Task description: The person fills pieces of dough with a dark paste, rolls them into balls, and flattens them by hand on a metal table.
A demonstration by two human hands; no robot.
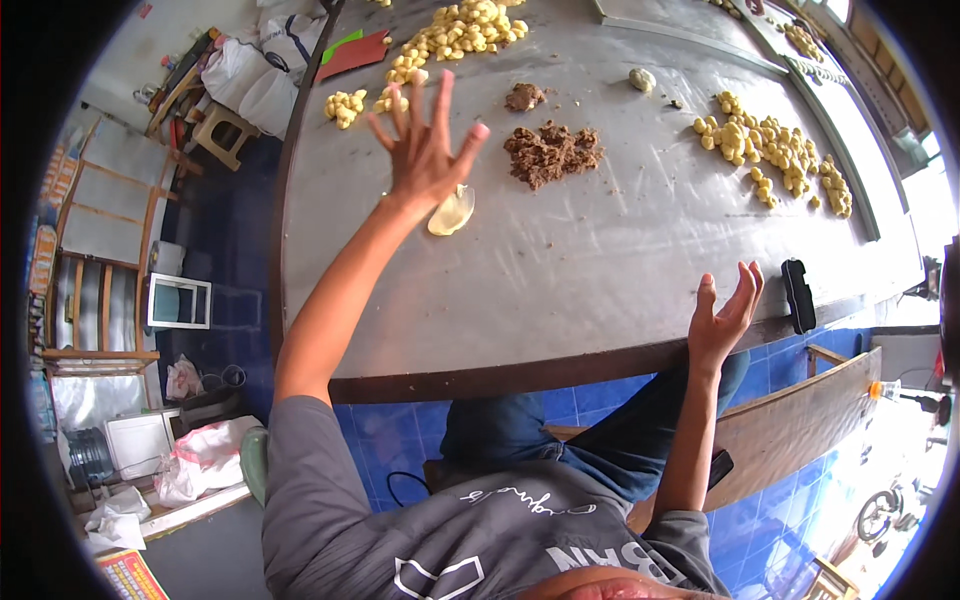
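My left hand (428, 160) reaches out over the steel tabletop (480, 300), open with its fingers spread wide and nothing held. By its wrist lies a flat, pale yellow oval piece (453, 211), perhaps flattened dough or a scraper. Just beyond the fingertips sits a pile of small yellow dough balls (470, 32), with a smaller cluster (345, 107) at its left. A crumbly brown mound (553, 155) is right of the left hand, a smaller brown lump (525, 96) behind it. Above the front edge, my right hand (727, 318) is raised, open and holding nothing.
More yellow dough balls (775, 148) spread across the table's right side. A greyish round lump (642, 79) rests at the back. Near the front right edge stands a black object (797, 296). Red card (352, 56) lies back left. A wooden bench (800, 425) runs below the table.
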